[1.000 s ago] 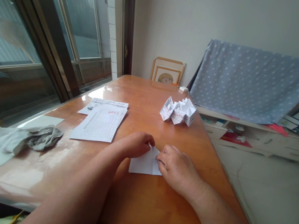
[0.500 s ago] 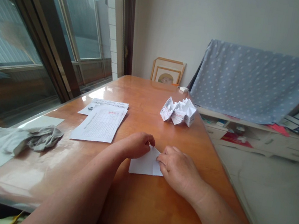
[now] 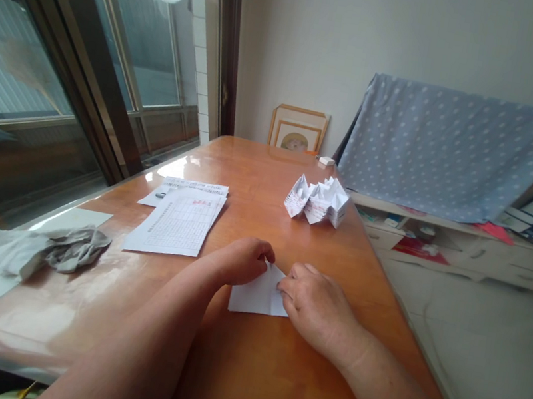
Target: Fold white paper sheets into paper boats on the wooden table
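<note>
A small white sheet of paper [image 3: 256,296], partly folded, lies flat on the orange wooden table [image 3: 239,370] right in front of me. My left hand [image 3: 244,260] is curled with its fingertips pinching the paper's upper corner. My right hand [image 3: 314,301] rests on the paper's right side, fingers bent and pressed down on a fold. Part of the sheet is hidden under both hands.
Several folded paper shapes [image 3: 317,201] stand in a cluster farther back on the table. Printed sheets [image 3: 177,216] lie to the left, with a crumpled grey cloth [image 3: 49,249] nearer the window. A low cabinet under a dotted blue cloth [image 3: 456,152] stands to the right.
Both hands stay on the paper, almost unmoved. The view has tipped slightly, so everything sits a little lower in the frame.
</note>
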Motion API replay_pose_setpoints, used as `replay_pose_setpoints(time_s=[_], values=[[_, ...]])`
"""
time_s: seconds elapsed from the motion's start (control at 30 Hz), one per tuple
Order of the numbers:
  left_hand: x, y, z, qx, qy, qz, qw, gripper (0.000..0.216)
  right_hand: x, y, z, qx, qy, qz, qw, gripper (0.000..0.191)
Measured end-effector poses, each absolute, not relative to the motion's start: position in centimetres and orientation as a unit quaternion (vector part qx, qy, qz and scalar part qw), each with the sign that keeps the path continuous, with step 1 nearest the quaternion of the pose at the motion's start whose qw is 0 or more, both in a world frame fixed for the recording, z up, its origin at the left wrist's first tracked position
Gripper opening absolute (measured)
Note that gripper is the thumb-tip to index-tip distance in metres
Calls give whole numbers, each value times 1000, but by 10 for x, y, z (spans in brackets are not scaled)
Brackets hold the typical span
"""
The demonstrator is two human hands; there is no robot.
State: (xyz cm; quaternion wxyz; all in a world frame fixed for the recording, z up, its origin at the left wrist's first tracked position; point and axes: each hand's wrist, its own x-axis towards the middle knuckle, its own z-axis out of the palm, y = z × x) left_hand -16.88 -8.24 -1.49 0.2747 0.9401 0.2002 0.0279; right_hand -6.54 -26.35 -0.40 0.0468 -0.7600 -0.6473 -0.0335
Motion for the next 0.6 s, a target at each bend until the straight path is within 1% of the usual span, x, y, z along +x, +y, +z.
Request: replay_pose_setpoints(time_s=[0.4, 0.6], values=[[-170, -84, -14, 944, 192, 29, 267, 38, -67, -262, -3, -764, -643, -30, 45, 24], [-173, -85, -12, 943, 190, 21, 272, 35, -69, -264, 1, -765, -643, -5, 47, 21]])
